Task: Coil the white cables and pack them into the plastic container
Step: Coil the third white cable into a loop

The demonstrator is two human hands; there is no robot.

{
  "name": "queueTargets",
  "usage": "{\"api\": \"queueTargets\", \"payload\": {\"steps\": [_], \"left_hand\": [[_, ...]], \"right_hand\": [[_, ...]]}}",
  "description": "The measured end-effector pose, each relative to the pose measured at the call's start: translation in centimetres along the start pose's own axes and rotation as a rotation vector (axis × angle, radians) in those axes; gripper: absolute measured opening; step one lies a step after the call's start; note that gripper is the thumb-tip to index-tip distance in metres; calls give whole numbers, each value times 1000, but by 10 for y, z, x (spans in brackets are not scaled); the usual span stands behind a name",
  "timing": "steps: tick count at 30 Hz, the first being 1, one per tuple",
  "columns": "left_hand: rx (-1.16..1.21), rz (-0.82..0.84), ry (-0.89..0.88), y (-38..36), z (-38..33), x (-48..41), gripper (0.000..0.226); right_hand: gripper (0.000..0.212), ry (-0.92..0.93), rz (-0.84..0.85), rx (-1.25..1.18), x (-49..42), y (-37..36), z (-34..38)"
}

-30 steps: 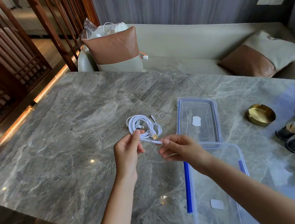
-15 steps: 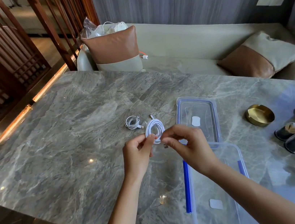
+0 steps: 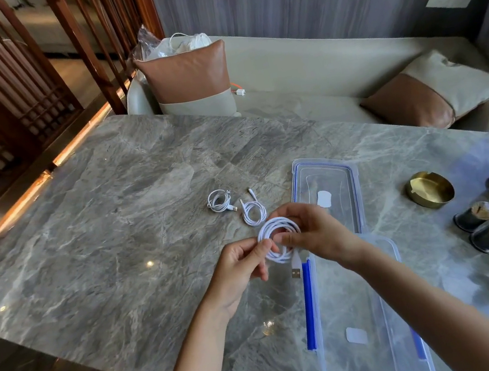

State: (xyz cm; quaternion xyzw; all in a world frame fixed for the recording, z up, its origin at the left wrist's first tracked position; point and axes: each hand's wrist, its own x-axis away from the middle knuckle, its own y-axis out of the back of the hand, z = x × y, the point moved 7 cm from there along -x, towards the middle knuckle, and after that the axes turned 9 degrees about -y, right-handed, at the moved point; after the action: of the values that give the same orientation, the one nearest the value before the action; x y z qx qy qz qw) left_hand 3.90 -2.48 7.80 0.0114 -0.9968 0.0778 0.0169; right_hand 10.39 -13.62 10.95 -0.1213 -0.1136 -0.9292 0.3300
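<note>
White cable (image 3: 279, 238), wound into a round coil of several turns, is held up above the grey marble worktop (image 3: 118, 234) between both hands. The coil's open face is turned up toward the camera. Its USB plug (image 3: 296, 269) hangs from the near side of the coil, long axis pointing toward the person, metal end lowest in the frame.

The left hand (image 3: 239, 268) pinches the coil's left side between thumb and fingers (image 3: 255, 246). The right hand (image 3: 312, 232) has its fingers curled round the coil's right side, one finger arched over the top.

The coil sits over the gap between the clear rectangular lid with a blue seal (image 3: 322, 168) and the clear plastic container with blue clasps (image 3: 320, 332). The container lies on the worktop under the right forearm, its long axis running away from the person, with the lid in line just beyond it.

Two smaller white coiled cables lie flat on the worktop just beyond the hands: one (image 3: 219, 200) further left, the other (image 3: 253, 210) close to the held coil, with one loose end pointing away.

A round brass dish (image 3: 429, 189) stands to the right of the lid.
</note>
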Motion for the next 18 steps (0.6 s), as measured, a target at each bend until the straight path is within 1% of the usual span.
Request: {"api": "queueTargets", "payload": {"steps": [2, 5, 6, 7, 9, 12, 13, 15, 18], "left_hand": [[-12, 1, 2, 1, 1, 0, 21], [-41, 65, 14, -2, -1, -2, 21], [-43, 82, 24, -3, -1, -3, 21], [-39, 91, 34, -4, -1, -4, 21], [4, 73, 58, -1, 1, -4, 22], [132, 20, 87, 7, 4, -4, 20], [173, 15, 88, 8, 4, -4, 19], [254, 10, 90, 8, 4, -5, 18], [410, 3, 109, 6, 4, -6, 23]], "right_hand": [[19, 18, 24, 80, -1, -1, 3], [9, 17, 10, 200, 0, -1, 2], [7, 13, 14, 197, 0, 1, 0], [6, 1, 32, 149, 1, 2, -2], [7, -75, 126, -64, 3, 3, -8], [28, -249, 305, -462, 7, -2, -18], [32, -283, 331, -530, 6, -3, -20], [36, -316, 368, -582, 4, -6, -25], [34, -335, 437, -681, 2, -13, -28]]}}
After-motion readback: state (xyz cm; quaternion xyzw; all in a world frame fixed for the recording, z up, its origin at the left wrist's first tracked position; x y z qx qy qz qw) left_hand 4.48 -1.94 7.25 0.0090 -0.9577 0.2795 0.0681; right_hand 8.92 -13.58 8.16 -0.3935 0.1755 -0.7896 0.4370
